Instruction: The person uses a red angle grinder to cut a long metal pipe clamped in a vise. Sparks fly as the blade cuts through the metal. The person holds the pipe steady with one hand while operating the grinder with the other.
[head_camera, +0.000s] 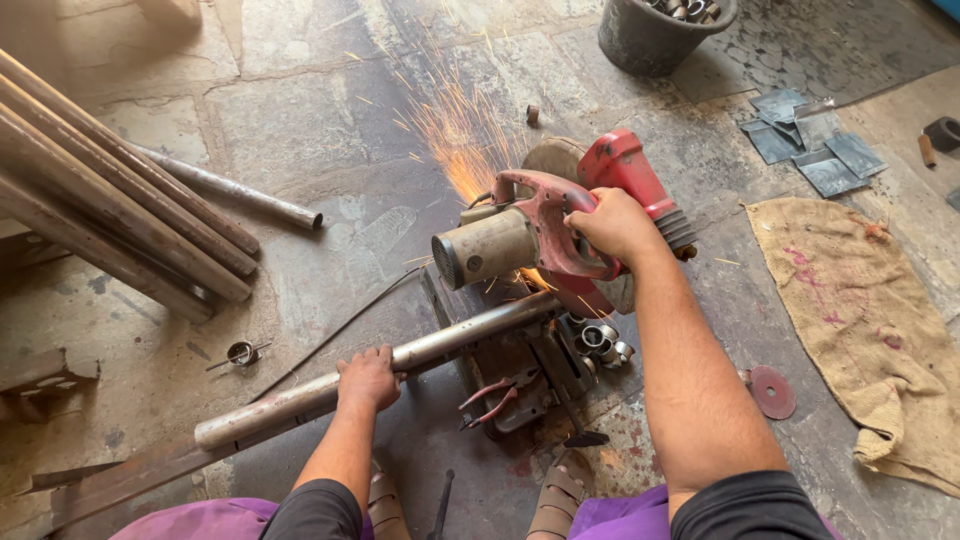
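The person is cutting a long metal pipe (400, 360) with a red chop saw (560, 230) that is sitting on the stone floor (300, 120). The right hand (612, 225) is wrapped tight around the saw's handle and is pressing it down. The left hand (368, 378) is lying closed over the pipe, to the left of the saw, and is holding it steady. The pipe is running under the saw's blade and sticking out far to the left.

Bright sparks (455, 130) are flying away behind the saw, so the cut looks like it is in the middle, not finished. To finish, the next move seems to need a slow, steady push down while the pipe is kept from rolling.

A dark bucket (650, 40) is standing far behind the saw, and short shiny pipe pieces are peeking out of its top. More small cut rings (600, 340) are lying just beside the saw's base. Red pliers (495, 395) are resting on the front of the saw. A sack cloth (870, 320) is lying to the right of the saw, and long rusty pipes (110, 200) are piled far to its left.
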